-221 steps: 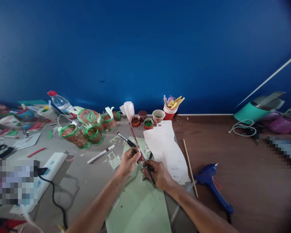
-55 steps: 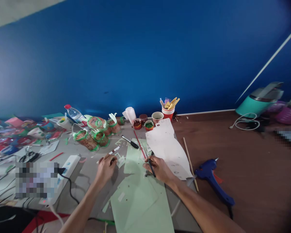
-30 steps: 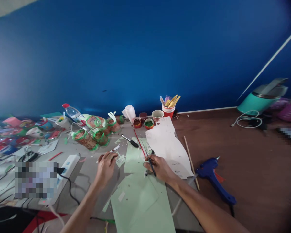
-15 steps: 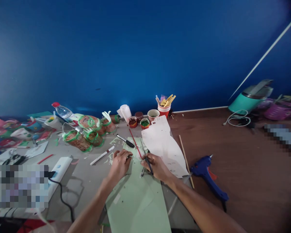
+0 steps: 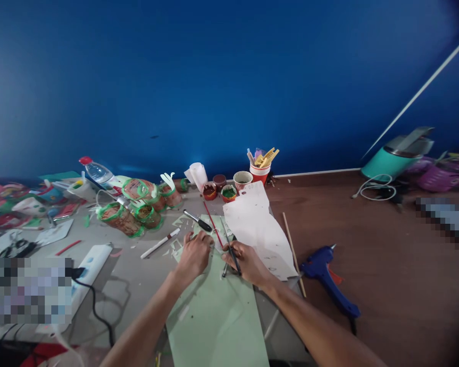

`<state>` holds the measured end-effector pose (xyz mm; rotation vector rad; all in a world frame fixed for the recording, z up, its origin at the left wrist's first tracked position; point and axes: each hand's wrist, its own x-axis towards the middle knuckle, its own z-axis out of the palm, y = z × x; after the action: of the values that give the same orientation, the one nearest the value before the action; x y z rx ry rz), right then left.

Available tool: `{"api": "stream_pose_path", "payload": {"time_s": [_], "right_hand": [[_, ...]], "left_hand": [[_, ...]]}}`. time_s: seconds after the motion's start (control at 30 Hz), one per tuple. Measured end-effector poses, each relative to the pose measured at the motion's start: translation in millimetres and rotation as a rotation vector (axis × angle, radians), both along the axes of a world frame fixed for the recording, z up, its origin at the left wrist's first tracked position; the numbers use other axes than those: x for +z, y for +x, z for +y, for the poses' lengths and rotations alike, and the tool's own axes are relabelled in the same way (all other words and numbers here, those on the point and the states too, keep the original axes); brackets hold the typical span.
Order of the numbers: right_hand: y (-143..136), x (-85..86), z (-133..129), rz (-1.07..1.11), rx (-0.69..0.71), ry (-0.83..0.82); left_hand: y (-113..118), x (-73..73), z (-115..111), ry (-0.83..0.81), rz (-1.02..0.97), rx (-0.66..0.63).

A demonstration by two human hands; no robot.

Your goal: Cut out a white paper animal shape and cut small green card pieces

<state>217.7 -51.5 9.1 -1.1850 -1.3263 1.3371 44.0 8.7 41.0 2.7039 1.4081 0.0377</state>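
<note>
My right hand (image 5: 245,260) rests on the pale green sheet (image 5: 218,326), its fingers closed around a slim tool with a black handle (image 5: 235,260) and a long thin grey end pointing away from me. Another dark pen-like end (image 5: 225,270) pokes out below those fingers; the rest of it is hidden. My left hand (image 5: 196,252) lies at the far part of the same sheet with curled fingers, and I cannot make out what its fingertips hold. Between both hands runs a thin red stick (image 5: 213,218). A black-gripped pen (image 5: 199,220) lies just beyond my left hand.
Right of the hands lie white paper (image 5: 252,224), a wooden stick (image 5: 290,242) and a blue glue gun (image 5: 331,283). Behind stand paint pots (image 5: 228,193) and a cup of tools (image 5: 259,173). Green-rimmed brown jars (image 5: 120,219), a white marker (image 5: 160,243) and a power strip (image 5: 94,270) are left.
My left hand has shifted slightly right and away from me, closer to the red stick. My right hand keeps its place with the slim tool.
</note>
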Motion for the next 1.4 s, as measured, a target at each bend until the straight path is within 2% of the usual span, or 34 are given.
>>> {"api": "stream_pose_path", "payload": {"time_s": [0.1,0.17,0.23,0.33,0.43,0.53,0.63,0.83,0.9,1.0,1.1,1.2,1.4], "right_hand": [[0,4.3,0,0.009,0.003,-0.017],[-1,7.9,0,0.032,0.007,-0.028],[-1,10.4,-1,0.049,0.001,-0.042],[-2,11.6,-1,0.061,-0.011,-0.051],[-2,11.8,0,0.046,-0.007,-0.05],[-1,13.2,0,0.018,-0.004,-0.048],[0,14.8,0,0.03,-0.004,-0.06],[0,12.4,-1,0.01,0.012,-0.079],[0,10.4,-1,0.007,0.019,-0.076],[1,7.2,-1,0.02,0.02,-0.075],[1,3.8,-1,0.057,0.009,-0.067],[1,0.4,-1,0.082,0.003,-0.061],[0,-1.4,0,0.088,0.008,-0.051]], "left_hand": [[-2,1.1,-1,0.028,-0.108,-0.04],[-5,-0.2,-3,0.058,-0.284,-0.044],[-7,-3.0,-4,0.025,-0.522,0.026],[-6,-7.7,-4,-0.262,-0.928,0.177],[0,-9.3,0,-0.578,-1.296,0.24],[7,-8.2,5,-0.689,-1.491,0.275],[11,-8.2,6,-0.726,-1.574,0.281],[13,-14.4,3,-0.768,-1.616,0.285],[12,-17.4,4,-0.724,-1.562,0.283],[8,-22.4,8,-0.478,-1.311,0.314],[4,-26.5,9,-0.219,-1.023,0.244],[3,-27.8,7,-0.125,-0.867,0.136],[2,-24.4,6,-0.041,-0.685,0.054]]}}
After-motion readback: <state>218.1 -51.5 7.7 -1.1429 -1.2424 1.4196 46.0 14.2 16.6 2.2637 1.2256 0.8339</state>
